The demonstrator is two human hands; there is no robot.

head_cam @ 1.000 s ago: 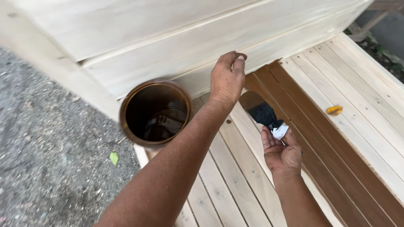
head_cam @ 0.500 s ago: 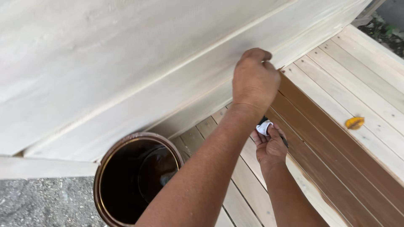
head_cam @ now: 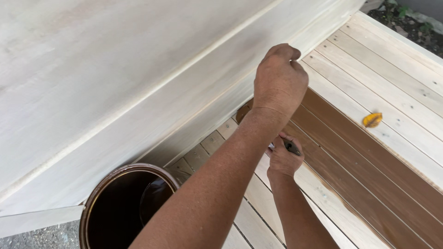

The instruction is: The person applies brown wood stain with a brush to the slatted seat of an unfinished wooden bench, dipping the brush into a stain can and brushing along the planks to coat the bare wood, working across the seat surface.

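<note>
My left hand (head_cam: pixel 279 80) reaches up and is closed on the lower edge of a large pale wooden panel (head_cam: pixel 138 83) that fills the upper left of the view. Below it and partly hidden by my left forearm, my right hand (head_cam: pixel 282 162) grips a paintbrush with a dark handle (head_cam: pixel 292 148); its bristles are out of sight. The hand sits over a slatted wooden surface (head_cam: pixel 392 69), where a band of slats (head_cam: pixel 364 161) is stained dark brown and the rest is bare.
A round can of dark brown stain (head_cam: pixel 121 210) stands open at the lower left, beside the slats and under the panel. A yellow leaf (head_cam: pixel 372 120) lies on a bare slat at the right. Grey gravel (head_cam: pixel 41 237) shows at the bottom left.
The pale panel now covers much more of the view and the can sits lower. My right hand has closed on the brush and moved under my left forearm.
</note>
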